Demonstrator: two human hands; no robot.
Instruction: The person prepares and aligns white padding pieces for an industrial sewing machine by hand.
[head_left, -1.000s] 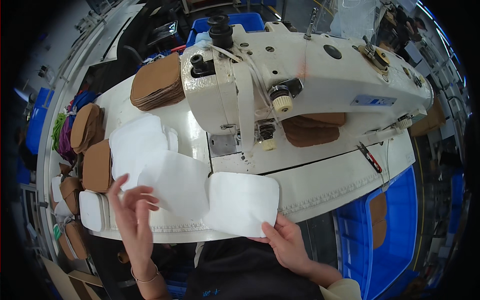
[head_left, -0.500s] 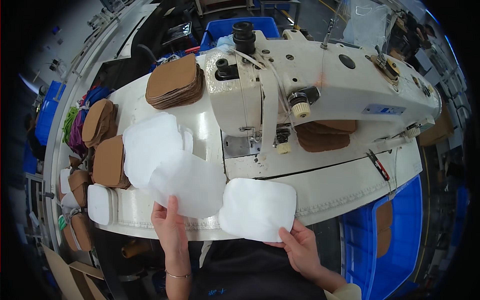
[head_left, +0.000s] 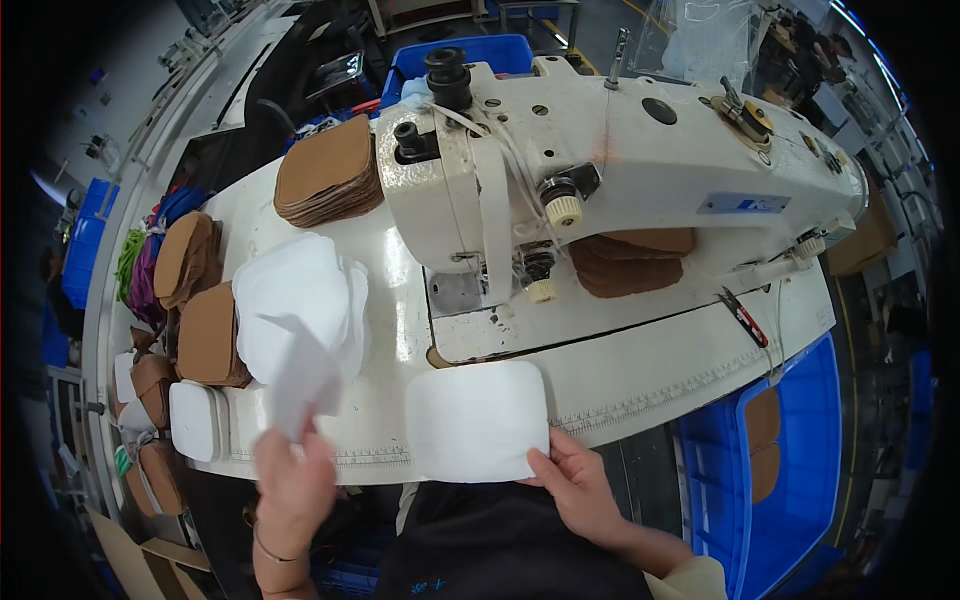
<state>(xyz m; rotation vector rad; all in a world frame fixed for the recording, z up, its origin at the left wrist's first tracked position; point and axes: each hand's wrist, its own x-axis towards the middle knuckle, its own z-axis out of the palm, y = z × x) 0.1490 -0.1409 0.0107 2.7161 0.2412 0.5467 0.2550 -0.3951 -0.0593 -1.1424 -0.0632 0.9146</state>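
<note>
My left hand (head_left: 300,470), blurred by motion, grips a thin white sheet (head_left: 305,375), which is tilted up edge-on over the front of a pile of white rounded pieces (head_left: 295,290). A white rounded-square piece (head_left: 475,420) lies at the table's front edge, its lower right corner pinched by my right hand (head_left: 560,475). Behind both hands stands the white sewing machine (head_left: 640,150), with brown pieces (head_left: 625,265) under its arm. More brown stacks (head_left: 205,330) sit left of the white pile, and another (head_left: 325,165) stands at the back.
A small white stack (head_left: 195,420) is at the front left, beside bundled coloured material (head_left: 145,265). Red-handled snips (head_left: 745,320) lie at the table's right. A blue bin (head_left: 800,450) with brown pieces is below the right edge; another (head_left: 460,50) is behind. People (head_left: 815,55) work at the far right.
My left hand has taken hold of the translucent white sheet and lifted it up to the left, off the spot beside the right-hand piece. My right hand still pinches its piece.
</note>
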